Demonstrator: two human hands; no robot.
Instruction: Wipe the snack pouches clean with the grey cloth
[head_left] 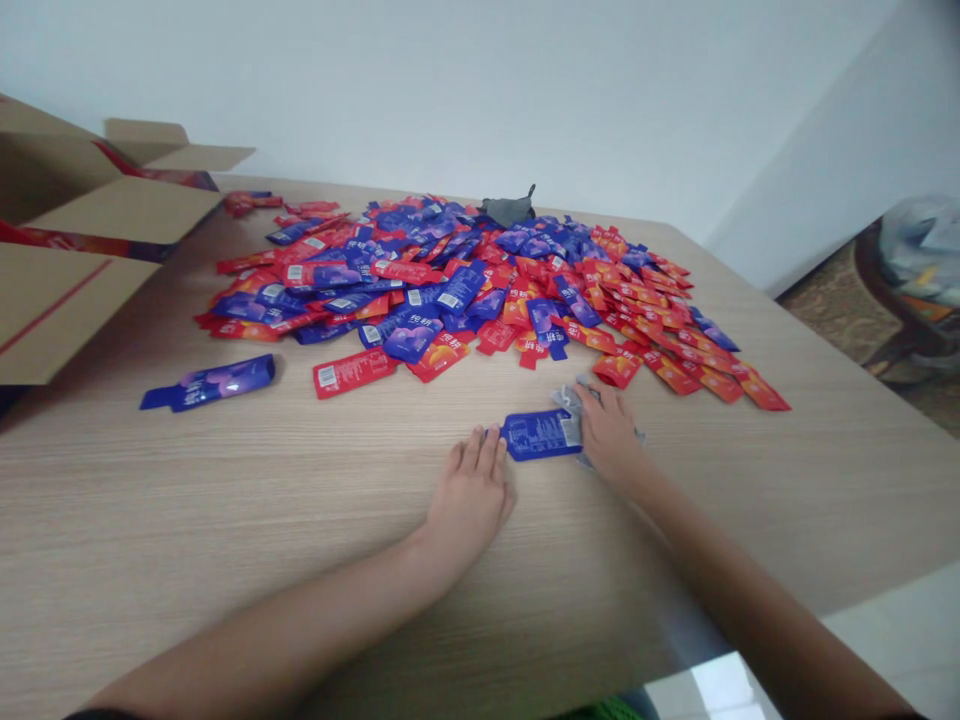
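- At the near part of the wood-grain table (300, 520), a blue pouch (534, 436) lies flat between the two hands, printed text facing up, its narrow neck toward the left and its broad end toward the right.
- The left hand (474, 490) reaches in with its fingertips on the neck end of the pouch; whether they pinch it or only press it down, I cannot tell.
- The right hand (611, 435) is closed on a crumpled grey cloth (566, 399), which lies over the broad end of the pouch (bits of it stick out on both sides of the fingers).
- Beyond the hands spreads a wide heap of pouches (457, 285), red and blue mixed together, with many red ones overlapping in rows at its right end.
- On the far side of the heap sits a dark grey item (510, 210) with a thin tip pointing up.
- To the left of the hands, a single blue packet (225, 384) lies apart, and a red packet (355, 373) lies at the front edge of the heap.
- At the far left stands a cardboard box (124, 208), flaps open.
- Off the table's right side, a clear plastic bag (919, 250) rests on a dark chair (885, 290).
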